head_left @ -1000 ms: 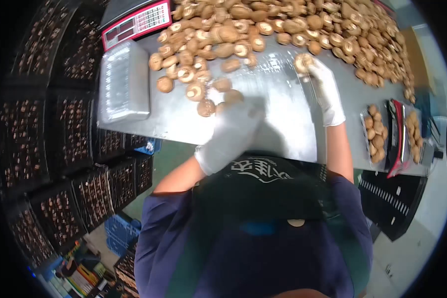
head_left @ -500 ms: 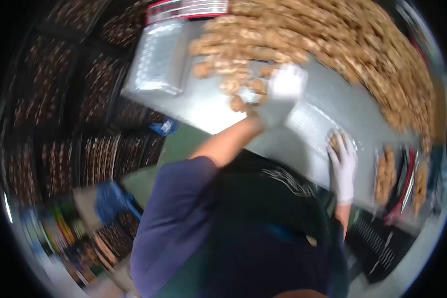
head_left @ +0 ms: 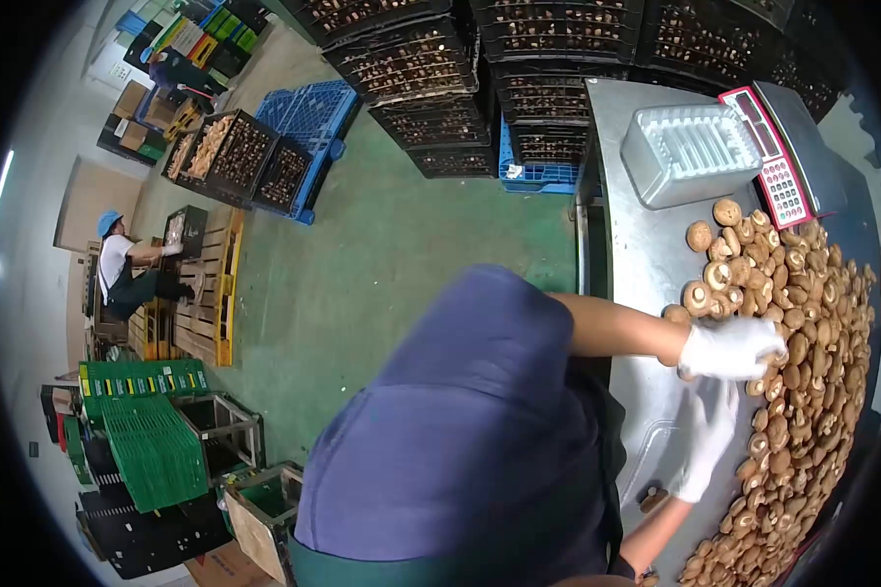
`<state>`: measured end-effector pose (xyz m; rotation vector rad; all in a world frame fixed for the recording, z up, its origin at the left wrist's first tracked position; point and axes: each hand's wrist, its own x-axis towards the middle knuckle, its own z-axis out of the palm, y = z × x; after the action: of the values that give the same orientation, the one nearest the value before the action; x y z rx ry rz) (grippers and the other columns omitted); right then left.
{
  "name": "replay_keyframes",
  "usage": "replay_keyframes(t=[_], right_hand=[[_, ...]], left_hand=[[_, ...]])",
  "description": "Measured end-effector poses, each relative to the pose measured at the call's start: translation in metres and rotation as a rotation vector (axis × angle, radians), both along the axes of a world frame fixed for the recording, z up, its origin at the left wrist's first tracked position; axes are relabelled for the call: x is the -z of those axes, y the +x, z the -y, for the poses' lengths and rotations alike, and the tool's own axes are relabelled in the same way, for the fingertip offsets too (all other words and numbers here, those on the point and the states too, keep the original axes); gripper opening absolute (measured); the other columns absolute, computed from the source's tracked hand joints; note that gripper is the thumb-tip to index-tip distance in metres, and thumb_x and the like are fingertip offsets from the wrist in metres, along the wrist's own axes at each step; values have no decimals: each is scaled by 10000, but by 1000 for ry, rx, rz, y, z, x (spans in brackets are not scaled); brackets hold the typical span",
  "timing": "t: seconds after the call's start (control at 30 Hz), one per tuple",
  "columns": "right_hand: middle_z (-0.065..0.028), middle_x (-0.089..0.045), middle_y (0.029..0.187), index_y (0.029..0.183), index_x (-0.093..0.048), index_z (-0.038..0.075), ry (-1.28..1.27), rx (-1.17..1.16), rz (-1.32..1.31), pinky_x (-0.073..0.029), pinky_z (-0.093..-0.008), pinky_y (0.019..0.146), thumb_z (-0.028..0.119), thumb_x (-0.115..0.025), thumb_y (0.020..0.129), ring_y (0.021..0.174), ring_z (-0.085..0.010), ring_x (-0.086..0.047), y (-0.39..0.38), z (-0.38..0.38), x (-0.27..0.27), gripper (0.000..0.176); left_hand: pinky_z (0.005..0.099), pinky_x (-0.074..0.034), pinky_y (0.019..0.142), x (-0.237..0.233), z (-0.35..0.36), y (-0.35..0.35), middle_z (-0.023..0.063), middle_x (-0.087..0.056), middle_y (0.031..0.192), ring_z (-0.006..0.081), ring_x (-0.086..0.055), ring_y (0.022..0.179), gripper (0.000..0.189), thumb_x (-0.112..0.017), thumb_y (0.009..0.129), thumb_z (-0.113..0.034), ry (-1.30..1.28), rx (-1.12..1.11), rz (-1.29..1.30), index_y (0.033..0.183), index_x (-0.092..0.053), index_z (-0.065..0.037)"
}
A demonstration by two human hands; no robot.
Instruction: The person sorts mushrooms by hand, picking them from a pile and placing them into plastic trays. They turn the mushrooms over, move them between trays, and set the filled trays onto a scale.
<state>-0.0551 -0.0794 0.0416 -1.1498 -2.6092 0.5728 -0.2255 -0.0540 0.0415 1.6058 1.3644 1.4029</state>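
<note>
My left hand [head_left: 734, 349], in a white glove, reaches over the near edge of a pile of brown mushrooms [head_left: 798, 377]. Its fingers are curled round a mushroom that they largely cover. Just below it, over the metal table [head_left: 639, 391], is my right hand [head_left: 707, 435], also gloved. Its fingers point up toward my left hand and look apart; their tips are partly hidden and blurred. A clear plastic tray [head_left: 646, 452] lies partly under my right hand, with a dark mushroom [head_left: 653, 499] by the wrist.
Stacked clear trays [head_left: 690, 147] stand beside a red and white scale [head_left: 778, 176]. Black crates of mushrooms [head_left: 548, 88] are stacked beyond the table. Across the green floor, a person in a blue cap [head_left: 117, 259] sits by a wooden pallet [head_left: 201, 284]. Another person [head_left: 171, 73] is farther back.
The view has swung left, bringing the floor, the people and the whole scale into sight. My hands are now closer together, my left hand at the pile's edge.
</note>
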Motion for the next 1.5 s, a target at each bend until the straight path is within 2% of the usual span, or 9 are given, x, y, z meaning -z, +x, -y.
replay_keyframes(t=[0.13, 0.17, 0.27, 0.33, 0.47, 0.73, 0.87, 1.2, 1.5], right_hand=[[-182, -597, 1198, 1273, -561, 53, 102, -113, 112, -472, -417, 912, 176, -744, 754, 1087, -358, -569, -39, 3, 18, 564], [-176, -604, 1162, 1258, -568, 49, 38, -71, 190, -472, -422, 894, 189, -744, 746, 1056, -355, -573, -46, 3, 10, 560], [-166, -613, 1120, 1226, -585, 46, 30, -54, 66, -474, -429, 876, 215, -734, 732, 1009, -375, -575, -48, -3, 14, 543], [-175, -609, 1153, 1243, -577, 43, -41, 27, -43, -480, -414, 892, 224, -717, 765, 1036, -369, -584, -44, -4, 16, 530], [-118, -644, 1114, 1322, -521, -6, -533, 289, -551, -486, -312, 873, 235, -677, 850, 1005, -212, -611, -22, 5, -12, 552], [-191, -661, 1124, 1218, -556, -73, -944, 499, -1301, -527, -287, 773, 272, -480, 982, 881, -194, -652, 93, 61, -22, 424], [-175, -660, 1121, 1225, -555, -70, -895, 592, -1401, -528, -307, 791, 306, -496, 973, 878, -196, -656, 122, 90, -18, 456], [-68, -600, 1116, 1226, -581, 114, 202, 676, 216, -379, -410, 898, 270, -776, 689, 1106, -257, -527, 81, 114, 16, 592], [-110, -612, 1039, 1161, -583, 81, 13, 430, -133, -426, -376, 852, 216, -707, 797, 1031, -267, -568, 21, 71, -25, 408]], left_hand=[[312, -508, 824, -20, 59, -101, 96, -581, 1055, 197, -581, 943, 370, -532, 935, -171, -327, 624, 1198, 1293, -530, -76], [321, -517, 841, -28, 76, -97, 84, -580, 1067, 203, -591, 962, 438, -501, 962, -199, -119, 292, 774, 1381, -439, -89], [345, -486, 977, -24, 66, -123, 137, -524, 1339, 222, -573, 1156, 462, -528, 958, -72, -363, 315, 1154, 1397, -415, 22], [372, -507, 984, -13, 67, -122, 192, -520, 1324, 294, -575, 1164, 470, -560, 917, 42, -162, 130, 384, 1365, -422, 85], [433, -507, 997, -2, 44, -107, 269, -514, 1291, 380, -571, 1149, 475, -464, 993, -158, -364, 384, 1273, 1384, -370, 95], [273, -469, 873, 0, 64, 22, 97, -637, 1116, 156, -615, 992, 384, -631, 879, -104, -707, 580, 300, 1236, -566, 22], [350, -481, 851, 32, 71, 78, 134, -623, 1052, 262, -599, 991, 363, -662, 787, -88, 17, 632, -275, 1138, -602, -15], [450, -459, 895, 57, 74, 82, 181, -536, 1193, 360, -511, 1097, 386, -633, 800, -148, 248, 458, -532, 1160, -554, -32], [394, -468, 831, 8, 61, -73, 137, -585, 975, 315, -568, 953, 238, -671, 822, -153, -22, -239, -699, 1025, -640, -33]])
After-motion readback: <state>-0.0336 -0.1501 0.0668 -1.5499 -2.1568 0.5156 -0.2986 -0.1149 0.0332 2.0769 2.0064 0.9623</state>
